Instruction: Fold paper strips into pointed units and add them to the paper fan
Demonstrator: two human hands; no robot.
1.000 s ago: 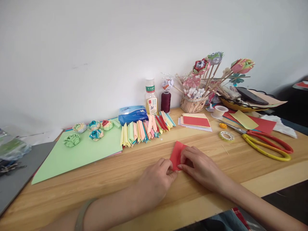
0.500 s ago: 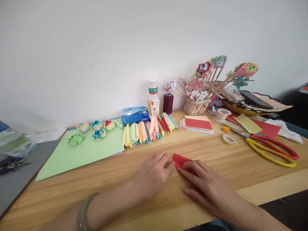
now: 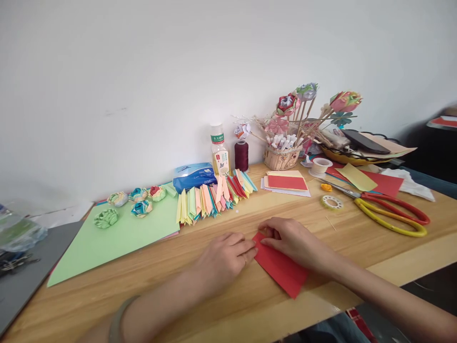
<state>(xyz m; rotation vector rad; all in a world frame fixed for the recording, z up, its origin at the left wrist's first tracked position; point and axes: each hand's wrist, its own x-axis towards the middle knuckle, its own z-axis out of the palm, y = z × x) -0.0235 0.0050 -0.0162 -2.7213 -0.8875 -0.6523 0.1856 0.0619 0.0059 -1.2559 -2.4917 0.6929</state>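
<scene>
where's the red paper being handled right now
In the head view, the red paper lies right of centre, beside the left hand and partly under the right hand.

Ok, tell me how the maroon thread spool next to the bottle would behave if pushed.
The maroon thread spool stands upright and is taller than wide, so a push near its top could well tip it. Its rounded sides suggest it might roll once down. The bottle, close on its left, would probably hinder a leftward slide.

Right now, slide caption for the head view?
Left hand and right hand on a red paper sheet, wooden table, folded coloured papers behind.
</scene>
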